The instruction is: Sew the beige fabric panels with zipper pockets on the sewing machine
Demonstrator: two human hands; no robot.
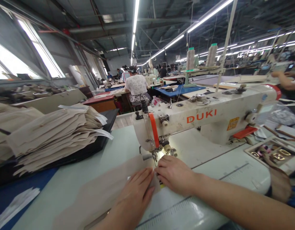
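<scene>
A beige fabric piece [99, 185] lies on the sewing table, blurred along its left part, and reaches to the needle area [155, 156] of a white sewing machine [176, 119]. My left hand [135, 193] rests on the fabric with its fingers stretched out flat, just in front of the needle. Right beside it, my right hand [175, 175] has its fingers bent and pressed together at the fabric's edge. Its fingertips are close to the presser foot and partly hide the stitching spot. The machine's lamp lights the area behind my right fingers.
Stacked beige fabric pieces [58, 131] with white strips stand at the left. A printed ruler [171, 210] runs along the table front. At the right sits a box of metal buckles [274, 153]. Thread cones [190, 59] rise behind the machine; a seated person [136, 84] works farther back.
</scene>
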